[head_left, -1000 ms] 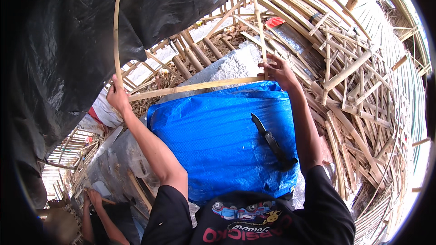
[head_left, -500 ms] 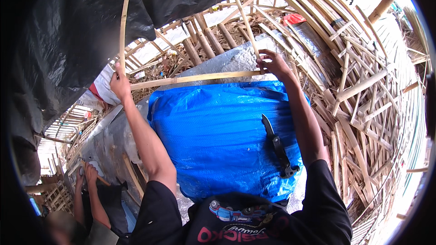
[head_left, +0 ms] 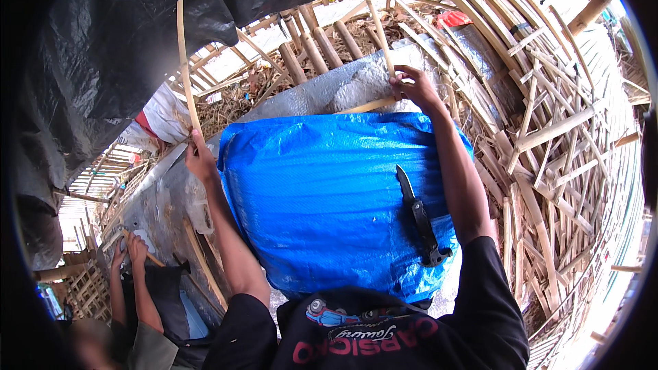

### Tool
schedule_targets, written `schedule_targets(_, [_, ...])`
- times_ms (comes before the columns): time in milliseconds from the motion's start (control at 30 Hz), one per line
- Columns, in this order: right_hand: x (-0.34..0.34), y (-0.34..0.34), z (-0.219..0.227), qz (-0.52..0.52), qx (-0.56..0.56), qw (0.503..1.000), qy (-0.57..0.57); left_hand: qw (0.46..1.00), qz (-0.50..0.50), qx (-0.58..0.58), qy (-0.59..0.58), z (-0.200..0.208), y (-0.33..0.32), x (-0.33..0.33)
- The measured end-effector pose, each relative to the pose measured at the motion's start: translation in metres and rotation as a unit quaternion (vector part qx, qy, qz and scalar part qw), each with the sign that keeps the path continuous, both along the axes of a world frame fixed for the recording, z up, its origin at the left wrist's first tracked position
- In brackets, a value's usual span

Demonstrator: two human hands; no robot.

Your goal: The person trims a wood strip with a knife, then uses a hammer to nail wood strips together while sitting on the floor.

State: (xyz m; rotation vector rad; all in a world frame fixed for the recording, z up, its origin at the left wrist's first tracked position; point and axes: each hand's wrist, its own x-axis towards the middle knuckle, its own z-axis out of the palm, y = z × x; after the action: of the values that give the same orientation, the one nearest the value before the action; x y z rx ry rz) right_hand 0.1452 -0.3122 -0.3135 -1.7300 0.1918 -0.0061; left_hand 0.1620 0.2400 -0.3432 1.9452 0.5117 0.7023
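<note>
My left hand (head_left: 199, 158) is closed around the lower end of a pale bamboo strip (head_left: 184, 62), which points away from me. On the right, my right hand (head_left: 415, 88) pinches a second long length of bamboo (head_left: 373, 19) near a corner where a crosswise bamboo piece (head_left: 370, 105) meets it. Most of that crosswise piece is hidden behind the blue sheet (head_left: 308, 185) over my lap; whether it reaches my left hand cannot be seen. An unfolded knife (head_left: 421, 223) with a black handle lies on the sheet, below my right forearm, touched by neither hand.
Split bamboo strips (head_left: 548, 144) are heaped on the right. Cut bamboo poles (head_left: 319, 48) lie beyond the sheet among shavings. Black plastic sheeting (head_left: 123, 48) hangs at the far left. Another person's hands (head_left: 130, 250) grip a tool at the lower left.
My left hand has come nearer to me with its strip, whose far end has dropped into view. The crosswise piece has sunk mostly behind the blue sheet. My right hand keeps its pinch.
</note>
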Motion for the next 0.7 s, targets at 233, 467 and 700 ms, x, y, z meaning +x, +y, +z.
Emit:
schedule_targets(233, [0.008,0.014,-0.005,0.019,-0.009,0.998,-0.061,0.996,0.061,0.066,0.028,-0.014,0.014,-0.002])
schedule_targets(467, [0.012,0.005,-0.013,-0.03,-0.148,0.983,-0.102,0.993,0.093,0.066,-0.005,0.0,-0.004,-0.019])
schedule_targets(700, [0.01,0.012,-0.008,-0.025,0.024,0.999,-0.012,0.994,0.076,0.078,0.03,0.001,-0.001,-0.026])
